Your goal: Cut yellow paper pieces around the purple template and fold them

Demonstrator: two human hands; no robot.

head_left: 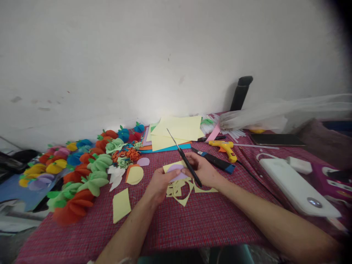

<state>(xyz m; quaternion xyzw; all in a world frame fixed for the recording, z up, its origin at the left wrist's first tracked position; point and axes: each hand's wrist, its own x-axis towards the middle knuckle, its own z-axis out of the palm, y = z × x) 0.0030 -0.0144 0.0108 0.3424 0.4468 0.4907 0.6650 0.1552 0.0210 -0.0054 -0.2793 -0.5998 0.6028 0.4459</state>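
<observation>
1. Head view, the thing in hand: a lilac, round, flat disc [178, 177] lies against a pale yellow, straight-edged, thin sheet [172, 165], both held above the middle of the red-checked, cloth-covered surface [176, 227], back from its front edge.
2. Handling: both pieces look very light and flexible, perhaps felt or thick paper; they should bend or crease rather than break, and the disc could slide on the sheet. A flat pinch through both layers near the rim suits them best.
3. Left grip: the left hand [161, 181] is closed in a pinch on the left side of disc and sheet, thumb on top.
4. Right grip: the right hand [202, 167] grasps the long, black-handled metal scissors [184, 158], its fingertips at the disc's right side. The blades look together, though the handles hide whether fingers pass through the loops.
5. Beneath, pale yellow, curved offcuts [188, 196] lie on the surface.
</observation>
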